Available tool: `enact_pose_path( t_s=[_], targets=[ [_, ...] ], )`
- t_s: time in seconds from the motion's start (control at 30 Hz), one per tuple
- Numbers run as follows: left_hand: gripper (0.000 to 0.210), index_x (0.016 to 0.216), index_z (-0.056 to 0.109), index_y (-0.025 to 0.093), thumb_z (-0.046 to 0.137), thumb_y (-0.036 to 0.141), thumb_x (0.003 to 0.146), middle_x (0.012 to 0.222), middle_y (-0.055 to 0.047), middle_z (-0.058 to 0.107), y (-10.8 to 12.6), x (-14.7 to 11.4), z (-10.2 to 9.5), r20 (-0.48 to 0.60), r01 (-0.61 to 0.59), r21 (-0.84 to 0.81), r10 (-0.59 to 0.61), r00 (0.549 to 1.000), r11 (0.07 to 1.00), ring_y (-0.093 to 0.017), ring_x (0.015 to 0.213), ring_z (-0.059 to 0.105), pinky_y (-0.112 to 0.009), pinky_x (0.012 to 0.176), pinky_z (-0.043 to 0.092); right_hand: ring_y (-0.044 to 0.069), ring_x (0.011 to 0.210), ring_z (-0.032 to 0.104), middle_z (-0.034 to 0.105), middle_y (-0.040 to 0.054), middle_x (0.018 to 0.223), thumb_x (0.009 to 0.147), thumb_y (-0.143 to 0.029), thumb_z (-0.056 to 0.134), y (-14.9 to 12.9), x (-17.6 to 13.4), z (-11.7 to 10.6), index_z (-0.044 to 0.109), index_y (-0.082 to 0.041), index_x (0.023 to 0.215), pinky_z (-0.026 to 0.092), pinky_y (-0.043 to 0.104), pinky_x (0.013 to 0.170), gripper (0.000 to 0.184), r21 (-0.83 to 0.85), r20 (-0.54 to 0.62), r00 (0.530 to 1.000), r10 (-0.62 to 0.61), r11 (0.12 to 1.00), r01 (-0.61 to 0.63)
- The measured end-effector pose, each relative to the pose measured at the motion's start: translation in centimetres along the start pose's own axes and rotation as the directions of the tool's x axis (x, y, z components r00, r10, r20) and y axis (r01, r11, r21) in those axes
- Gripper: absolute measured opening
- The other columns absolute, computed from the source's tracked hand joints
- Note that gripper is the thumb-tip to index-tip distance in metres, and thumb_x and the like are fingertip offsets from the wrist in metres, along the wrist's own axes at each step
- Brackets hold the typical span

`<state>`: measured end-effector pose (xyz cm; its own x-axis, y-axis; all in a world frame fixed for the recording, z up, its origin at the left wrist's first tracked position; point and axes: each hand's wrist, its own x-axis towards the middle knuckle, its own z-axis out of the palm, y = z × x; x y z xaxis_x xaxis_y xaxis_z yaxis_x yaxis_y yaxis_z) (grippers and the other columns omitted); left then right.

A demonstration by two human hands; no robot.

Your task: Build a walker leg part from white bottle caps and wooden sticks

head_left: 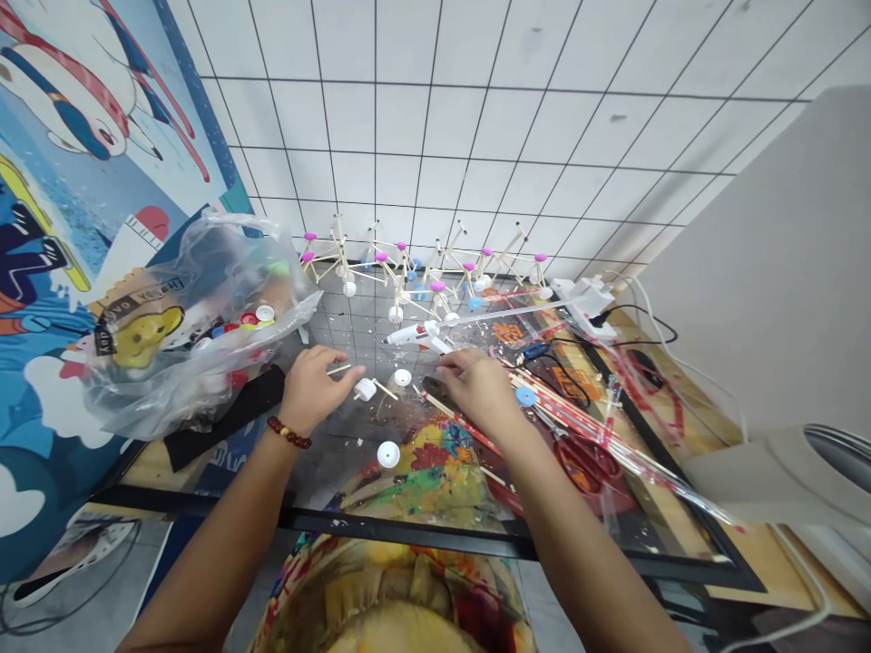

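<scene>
The left hand (pixel 317 385) is half-curled, a thin stick (pixel 338 369) at its fingertips, grip unclear. Loose white discs (pixel 388 454) lie towards the front edge of the worktop (pixel 435 535), unassembled; finished-looking pink-topped stick models (pixel 437 287) line the far edge. The right hand (pixel 480 385) is bent near the glue gun (pixel 409 334), its hold hidden.

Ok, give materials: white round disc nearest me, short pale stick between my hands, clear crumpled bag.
White round disc: probably plastic, smooth, uniformly white. Short pale stick: likely wood or bamboo, matte, yellowish. Clear crumpled bag: thin plastic film, glossy creases, transparent.
</scene>
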<state>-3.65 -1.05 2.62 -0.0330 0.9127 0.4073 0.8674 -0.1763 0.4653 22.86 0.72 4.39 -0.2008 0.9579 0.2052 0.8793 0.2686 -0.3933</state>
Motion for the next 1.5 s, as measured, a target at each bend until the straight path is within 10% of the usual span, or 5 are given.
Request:
enact_pose_path(
  t_s=[0.17, 0.47, 1.5],
  targets=[
    [0.049, 0.103, 0.065, 0.018, 0.077, 0.050, 0.067, 0.103, -0.008, 0.069, 1.1, -0.8, 0.1, 0.216, -0.114, 0.022, 0.106, 0.971, 0.993, -0.028, 0.098, 0.062, -0.040, 0.086, 0.049, 0.021, 0.086, 0.067, 0.072, 0.0075, 0.096, 0.091, -0.026, 0.058, -3.9, -1.1, 2.5, 0.072, -0.021, 0.100, 0.046, 0.028, 0.075, 0.017, -0.047, 0.142, 0.974, -0.174, 0.982, 0.182],
    [0.019, 0.090, 0.063, 0.020, 0.067, 0.031, 0.075, 0.086, -0.005, 0.068, 1.4, -1.1, 1.0, 0.297, -0.141, 0.012, 0.131, 0.946, 0.990, -0.023, 0.085, 0.064, -0.034, 0.074, 0.048, 0.025, 0.091, 0.065, 0.070, 0.0115, 0.097, 0.093, -0.026, 0.055, -4.6, -1.1, 5.4, 0.069, -0.018, 0.097, 0.046, 0.032, 0.078, 0.018, -0.109, 0.171, 0.961, -0.219, 0.965, 0.239],
    [0.020, 0.093, 0.067, 0.017, 0.071, 0.020, 0.074, 0.088, -0.004, 0.066, 2.1, -1.2, 1.9, 0.072, -0.176, -0.287, 0.204, 0.976, 0.942, -0.015, 0.073, 0.065, -0.028, 0.069, 0.057, 0.021, 0.086, 0.063, 0.072, 0.0052, 0.087, 0.089, -0.018, 0.059, -3.2, -1.8, 5.6, 0.066, -0.019, 0.090, 0.042, 0.029, 0.077, 0.007, 0.137, -0.062, 0.988, -0.140, 0.979, 0.148]
  ],
)
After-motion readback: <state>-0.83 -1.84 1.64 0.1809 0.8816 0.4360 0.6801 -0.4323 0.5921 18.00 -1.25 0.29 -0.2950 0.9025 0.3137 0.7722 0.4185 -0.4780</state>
